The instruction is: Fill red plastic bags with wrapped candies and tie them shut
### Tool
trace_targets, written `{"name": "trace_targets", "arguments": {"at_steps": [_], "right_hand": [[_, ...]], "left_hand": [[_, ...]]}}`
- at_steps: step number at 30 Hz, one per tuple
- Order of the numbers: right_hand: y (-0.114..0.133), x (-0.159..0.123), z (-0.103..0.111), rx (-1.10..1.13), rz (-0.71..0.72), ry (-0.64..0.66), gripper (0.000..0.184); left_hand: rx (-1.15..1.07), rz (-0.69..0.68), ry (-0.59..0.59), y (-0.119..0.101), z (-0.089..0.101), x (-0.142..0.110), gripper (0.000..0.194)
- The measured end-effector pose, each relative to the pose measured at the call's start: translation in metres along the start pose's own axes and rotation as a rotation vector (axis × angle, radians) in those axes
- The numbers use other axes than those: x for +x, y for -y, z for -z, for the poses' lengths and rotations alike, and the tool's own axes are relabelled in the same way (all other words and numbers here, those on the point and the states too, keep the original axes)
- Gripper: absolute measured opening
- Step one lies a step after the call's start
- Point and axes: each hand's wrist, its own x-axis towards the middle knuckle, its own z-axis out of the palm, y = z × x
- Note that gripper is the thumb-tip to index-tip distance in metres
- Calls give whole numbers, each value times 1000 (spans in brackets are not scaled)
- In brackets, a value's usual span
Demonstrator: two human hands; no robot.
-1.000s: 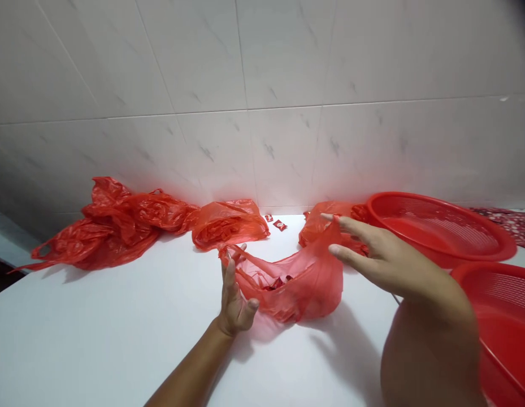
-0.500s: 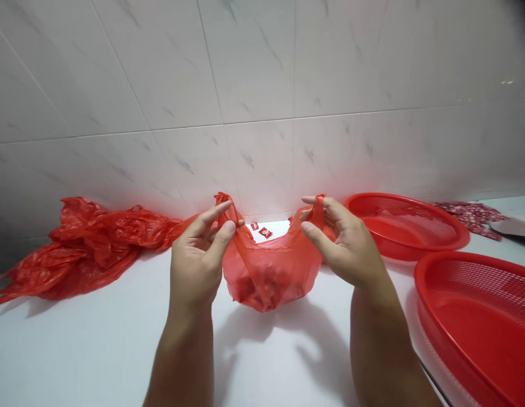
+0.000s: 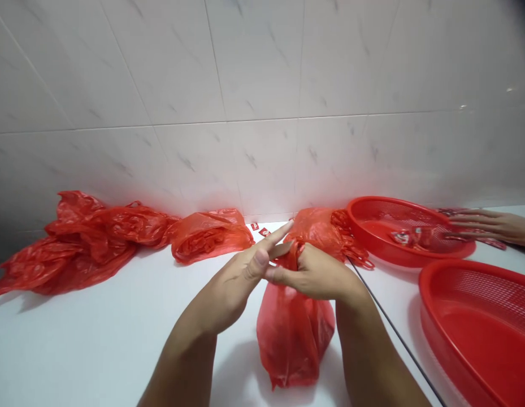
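The fingers of my right hand (image 3: 324, 274) clench the gathered neck of the red bag (image 3: 291, 339), presumably to hold its mouth narrow above the bulging body, right of centre over the white surface (image 3: 96, 350). My left hand (image 3: 239, 280) meets it there, but I can't tell whether those fingers grip anything. The heap of bags (image 3: 88, 249) lies far left by the wall (image 3: 262, 164), likely sparing my forearms.

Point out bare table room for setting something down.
Widest: the table left of the left forearm, in front of the crumpled red bags. A narrower strip, crossed by a dark line, lies between the right forearm and near basket. Crowded: along the wall, with those bags, packets and far basket; and centre, where left hand and right hand meet above the held bag.
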Motion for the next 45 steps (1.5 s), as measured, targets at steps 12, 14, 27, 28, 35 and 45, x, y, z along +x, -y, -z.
{"name": "trace_targets", "arguments": {"at_steps": [12,14,27,28,35,45], "right_hand": [[-13,-6,10,133,-87,-77,63],[-13,-6,8,117,-103,-49,65],[-15,0,5,198,-161,-20,63],[-15,0,5,199,-156,-14,63],[-13,4,4,331,-105,-76,59],[-17,-1,17,305,177,-35,28]], "left_hand": [[273,81,-188,5,7,11,35],[240,80,-137,6,3,15,24],[183,83,-122,8,3,15,10],[193,92,-116,8,4,15,10],[322,49,-211,7,6,14,15],[164,94,-3,7,-5,7,103]]}}
